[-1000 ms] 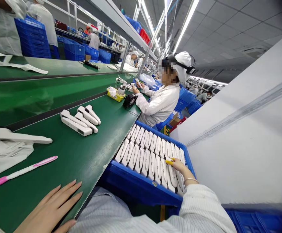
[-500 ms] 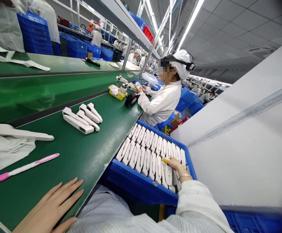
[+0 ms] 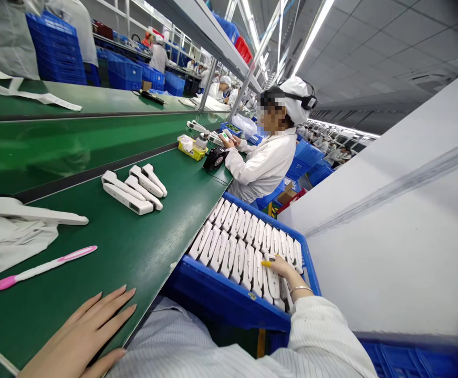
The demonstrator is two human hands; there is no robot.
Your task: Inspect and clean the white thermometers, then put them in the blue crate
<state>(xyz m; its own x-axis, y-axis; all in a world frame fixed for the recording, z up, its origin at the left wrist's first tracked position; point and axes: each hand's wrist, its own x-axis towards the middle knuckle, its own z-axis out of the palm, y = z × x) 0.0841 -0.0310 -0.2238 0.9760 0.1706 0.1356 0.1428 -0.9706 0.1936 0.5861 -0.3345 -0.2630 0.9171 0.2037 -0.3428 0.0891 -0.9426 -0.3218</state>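
My left hand [image 3: 91, 333] lies flat on the green tabletop [image 3: 150, 252], fingers spread, with nothing in it. To the right, my right hand [image 3: 282, 268] reaches into a blue crate [image 3: 229, 299], a yellow cover on one fingertip. Its fingers grip the upper end of a white handheld device [image 3: 272, 283], which has a small dark window at the top. Rows of similar white devices [image 3: 229, 254] stand packed in the crate. Several more white devices [image 3: 134, 189] lie on the table. Another white device [image 3: 35, 212] rests on a white cloth [image 3: 14, 244] at the left.
A pink and white toothbrush [image 3: 35, 270] lies before my left hand. Farther up the table are a yellow tray [image 3: 191, 149] and a black fan-like object [image 3: 214, 158]. A co-worker [image 3: 264, 163] in white sits beyond the crate. A white wall [image 3: 402, 220] stands at the right.
The device in my right hand has tilted or risen slightly, and its top with the dark window now shows. My left hand stays in place.
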